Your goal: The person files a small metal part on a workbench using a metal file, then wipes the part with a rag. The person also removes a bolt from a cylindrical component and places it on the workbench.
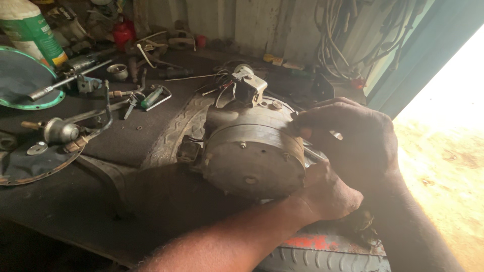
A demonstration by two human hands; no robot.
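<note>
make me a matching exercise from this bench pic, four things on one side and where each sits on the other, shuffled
Things:
1. round metal motor housing
2. green-rimmed disc
3. red can
4. tyre

Places:
A. far back of the bench, among clutter
B. between the left hand and right hand
C. bottom edge, under the forearms
D. far left of the bench

Pairs: 1-B, 2-D, 3-A, 4-C

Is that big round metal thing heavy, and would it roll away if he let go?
Probably heavy: the round metal motor housing looks thick, and both the left hand and right hand grip it. Its drum shape might roll, though the connector block on top would likely stop it.
</note>
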